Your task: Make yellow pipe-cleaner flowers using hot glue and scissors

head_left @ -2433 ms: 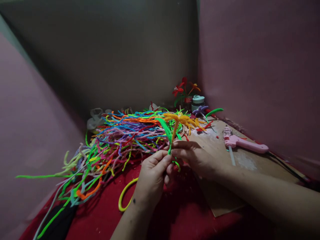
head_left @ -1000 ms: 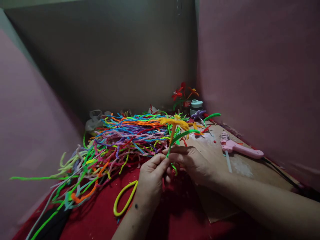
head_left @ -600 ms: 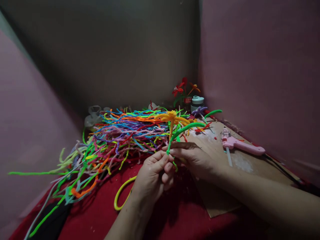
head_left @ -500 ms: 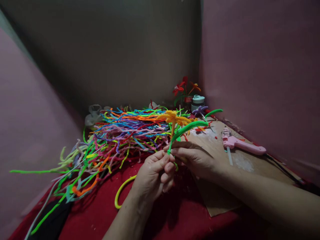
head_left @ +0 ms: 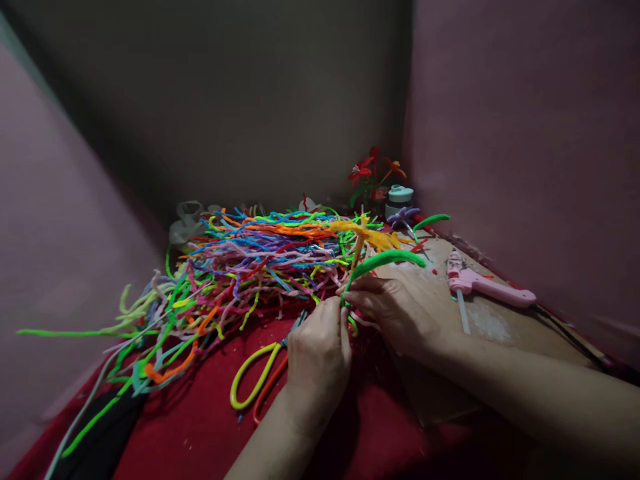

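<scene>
Now pinching the green leaf (head_left: 385, 260) at its base under the yellow flower (head_left: 373, 237), near centre, with closed fingertips of right hand (head_left: 403, 310) and newly rolled-over left hand (head_left: 319, 352), baring more scissors (head_left: 275, 347) at left, apparently regripping.

From here in the room, there is one camera, worn on the person's head, looking forward and down. The left hand (head_left: 320, 353) and the right hand (head_left: 395, 310) are close to it, just below the middle of its view. It looks past them to the heap of fuzzy sticks (head_left: 270, 260), and farther back to the dark wall (head_left: 250, 113).
</scene>
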`<state>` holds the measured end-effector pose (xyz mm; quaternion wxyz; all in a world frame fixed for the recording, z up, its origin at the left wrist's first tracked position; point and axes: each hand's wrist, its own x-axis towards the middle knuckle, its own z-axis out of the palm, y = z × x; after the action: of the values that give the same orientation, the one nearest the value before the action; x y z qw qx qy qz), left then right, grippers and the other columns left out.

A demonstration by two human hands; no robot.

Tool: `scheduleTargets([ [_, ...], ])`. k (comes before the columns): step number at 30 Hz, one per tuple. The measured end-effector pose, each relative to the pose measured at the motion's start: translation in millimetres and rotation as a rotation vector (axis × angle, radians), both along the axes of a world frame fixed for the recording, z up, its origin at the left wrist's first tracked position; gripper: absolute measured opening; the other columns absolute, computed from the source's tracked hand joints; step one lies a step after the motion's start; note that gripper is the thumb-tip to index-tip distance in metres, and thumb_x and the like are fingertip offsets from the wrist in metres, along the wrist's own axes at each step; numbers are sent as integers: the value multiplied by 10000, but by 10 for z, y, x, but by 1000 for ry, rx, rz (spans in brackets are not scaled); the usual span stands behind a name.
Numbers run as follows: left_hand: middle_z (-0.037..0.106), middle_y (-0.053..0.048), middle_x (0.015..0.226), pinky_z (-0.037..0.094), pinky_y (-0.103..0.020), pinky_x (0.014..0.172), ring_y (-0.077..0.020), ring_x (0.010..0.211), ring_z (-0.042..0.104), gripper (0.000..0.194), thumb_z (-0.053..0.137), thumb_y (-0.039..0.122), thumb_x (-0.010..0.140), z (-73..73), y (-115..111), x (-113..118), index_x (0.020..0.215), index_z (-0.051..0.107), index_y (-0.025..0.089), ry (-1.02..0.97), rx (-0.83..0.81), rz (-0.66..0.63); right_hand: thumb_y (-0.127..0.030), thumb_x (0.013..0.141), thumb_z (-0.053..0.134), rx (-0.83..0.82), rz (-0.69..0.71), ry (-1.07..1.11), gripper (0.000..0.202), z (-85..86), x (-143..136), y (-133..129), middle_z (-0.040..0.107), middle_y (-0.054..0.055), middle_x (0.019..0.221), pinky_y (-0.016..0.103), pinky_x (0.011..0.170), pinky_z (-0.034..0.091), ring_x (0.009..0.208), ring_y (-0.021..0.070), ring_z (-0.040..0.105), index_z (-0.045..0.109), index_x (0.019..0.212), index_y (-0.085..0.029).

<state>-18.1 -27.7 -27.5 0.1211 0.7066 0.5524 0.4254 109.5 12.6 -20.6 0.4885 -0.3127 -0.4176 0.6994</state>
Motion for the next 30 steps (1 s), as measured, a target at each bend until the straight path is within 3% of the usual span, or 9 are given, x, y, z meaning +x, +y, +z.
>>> scheduleTargets([
  [5,620,-57,754,375,-259,696,-185,701,565,147,487,196,835,-18,14,-4,839,631,221,11,42,7,-264,557,802,-63,-80,-18,193,-16,-22,-12,563,-45,624,254,566,358,574,101,456,651,664,-206],
  [8,565,-24,656,357,-239,626,-152,607,514,151,491,157,811,3,26,-11,769,624,215,-35,21,-7,-294,613,771,15,-68,-83,162,-53,-3,1,574,-21,669,257,572,370,617,115,479,675,696,-193],
  [12,460,33,522,307,-205,489,-94,457,404,166,510,232,818,89,43,-34,679,593,196,-316,-185,-79,-270,642,757,141,-22,-58,138,-92,14,29,616,9,800,276,682,421,748,142,531,690,733,-192],
  [16,437,61,472,275,-186,388,-59,352,367,198,544,291,800,165,49,-40,640,528,175,-631,-446,-182,-235,656,746,139,25,18,126,-58,5,20,628,-3,781,287,702,431,728,137,556,712,775,-215],
  [20,437,65,436,265,-167,355,-44,326,361,217,583,329,794,194,34,-42,667,552,155,-775,-530,-285,-251,690,709,168,91,-48,84,20,19,2,648,23,840,282,683,436,801,165,572,733,761,-214],
  [23,449,61,468,282,-154,353,-32,339,358,178,601,312,795,206,27,-64,729,596,147,-907,-589,-374,-243,694,696,141,148,47,108,53,45,7,650,14,809,285,674,439,761,156,575,736,792,-220],
  [30,390,63,442,246,-122,315,1,310,245,132,618,222,773,178,57,-141,696,633,115,-1201,-835,-608,-149,693,682,195,255,81,141,17,116,77,644,-13,758,285,768,420,725,123,566,726,816,-200],
])
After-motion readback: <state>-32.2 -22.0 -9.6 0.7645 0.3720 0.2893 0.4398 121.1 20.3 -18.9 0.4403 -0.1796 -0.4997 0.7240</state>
